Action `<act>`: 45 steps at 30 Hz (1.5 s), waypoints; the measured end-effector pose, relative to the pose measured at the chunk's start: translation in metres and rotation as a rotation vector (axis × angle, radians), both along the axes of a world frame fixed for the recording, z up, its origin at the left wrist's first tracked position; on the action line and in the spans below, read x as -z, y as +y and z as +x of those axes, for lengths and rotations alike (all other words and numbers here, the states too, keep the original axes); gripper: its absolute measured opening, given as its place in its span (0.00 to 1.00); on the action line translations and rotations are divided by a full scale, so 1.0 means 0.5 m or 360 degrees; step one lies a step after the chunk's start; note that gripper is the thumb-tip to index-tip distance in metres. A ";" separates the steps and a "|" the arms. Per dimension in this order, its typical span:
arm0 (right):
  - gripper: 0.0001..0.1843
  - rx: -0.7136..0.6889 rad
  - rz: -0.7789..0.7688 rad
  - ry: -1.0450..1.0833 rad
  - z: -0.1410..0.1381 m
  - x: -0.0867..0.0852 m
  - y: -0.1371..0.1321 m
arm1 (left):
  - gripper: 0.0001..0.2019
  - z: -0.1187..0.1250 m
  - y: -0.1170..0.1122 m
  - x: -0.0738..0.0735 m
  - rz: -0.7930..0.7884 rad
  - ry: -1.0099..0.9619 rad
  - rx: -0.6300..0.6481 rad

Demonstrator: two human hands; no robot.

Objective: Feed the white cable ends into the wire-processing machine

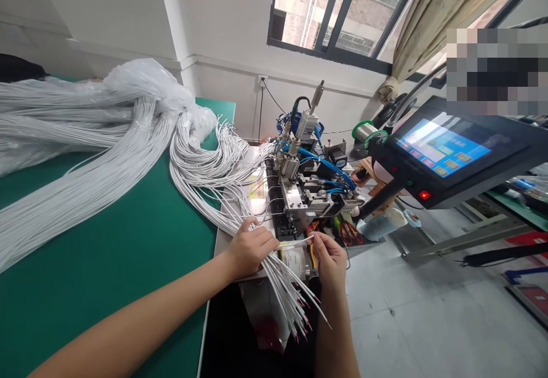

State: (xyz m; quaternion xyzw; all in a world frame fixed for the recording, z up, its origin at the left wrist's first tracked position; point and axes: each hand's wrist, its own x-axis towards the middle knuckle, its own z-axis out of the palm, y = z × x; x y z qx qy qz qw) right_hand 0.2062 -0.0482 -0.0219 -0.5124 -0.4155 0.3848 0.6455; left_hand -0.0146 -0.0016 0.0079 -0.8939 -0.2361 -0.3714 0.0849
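My left hand is closed around a bundle of white cables, whose loose ends fan out downward past my fingers. Some of those ends show reddish tips. Between finger and thumb, my right hand pinches the end of a single white cable that stretches across from the left hand. Just beyond both hands stands a bench machine with metal cylinders and blue air tubes. A white roll sits beneath the stretched cable, partly covered by the bundle.
Long bunches of white cable, partly wrapped in clear plastic, lie over the green table. A lit control screen stands on the right near a wire spool. Red-handled scissors lie by the machine. Another person is at upper right.
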 end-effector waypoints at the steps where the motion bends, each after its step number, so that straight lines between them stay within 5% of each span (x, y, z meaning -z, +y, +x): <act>1: 0.12 0.0015 0.0011 -0.0013 -0.001 0.002 0.000 | 0.11 0.000 0.000 -0.001 0.0005 0.0003 -0.0002; 8: 0.11 0.0070 0.0052 -0.0066 -0.007 0.008 0.000 | 0.12 0.001 0.000 -0.001 0.0026 0.0045 -0.0053; 17: 0.12 -0.0186 -0.0023 0.0320 -0.002 -0.009 0.009 | 0.12 0.003 0.001 0.002 0.0056 0.0119 -0.0145; 33: 0.12 -0.0018 0.0041 -0.0061 -0.016 -0.012 0.003 | 0.11 0.002 0.007 0.015 0.0089 0.0106 -0.0141; 45: 0.14 -0.0366 -0.0119 0.0121 0.000 -0.015 0.016 | 0.16 0.004 0.002 0.009 -0.0001 0.0097 -0.0161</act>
